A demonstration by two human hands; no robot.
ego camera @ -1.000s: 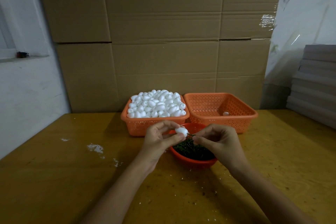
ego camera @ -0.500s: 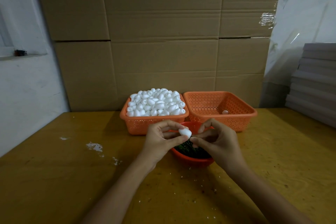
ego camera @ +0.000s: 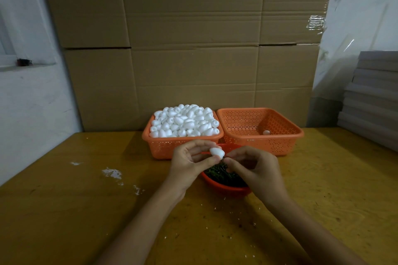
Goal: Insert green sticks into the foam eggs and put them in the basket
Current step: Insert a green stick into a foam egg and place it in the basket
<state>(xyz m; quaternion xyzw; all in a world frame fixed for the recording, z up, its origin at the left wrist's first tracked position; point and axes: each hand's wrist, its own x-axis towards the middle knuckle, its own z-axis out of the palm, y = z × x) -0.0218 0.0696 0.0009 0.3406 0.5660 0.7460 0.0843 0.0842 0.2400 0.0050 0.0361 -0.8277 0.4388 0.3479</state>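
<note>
Pinching a foam egg (ego camera: pixel 217 152), long axis level, narrow end rightward: left hand (ego camera: pixel 189 161); right hand (ego camera: pixel 256 170) curled there, contents unclear.

Bowl (ego camera: pixel 224 189) before two baskets (ego camera: pixel 280 142)

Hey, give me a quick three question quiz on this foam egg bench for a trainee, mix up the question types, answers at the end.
1. True or false: the left hand holds a foam egg.
2. How many eggs lie in the right basket?
3. The green sticks sit in: A, a red bowl; B, the left basket; C, a cardboard box.
Key: 1 true; 2 one; 3 A.
</note>
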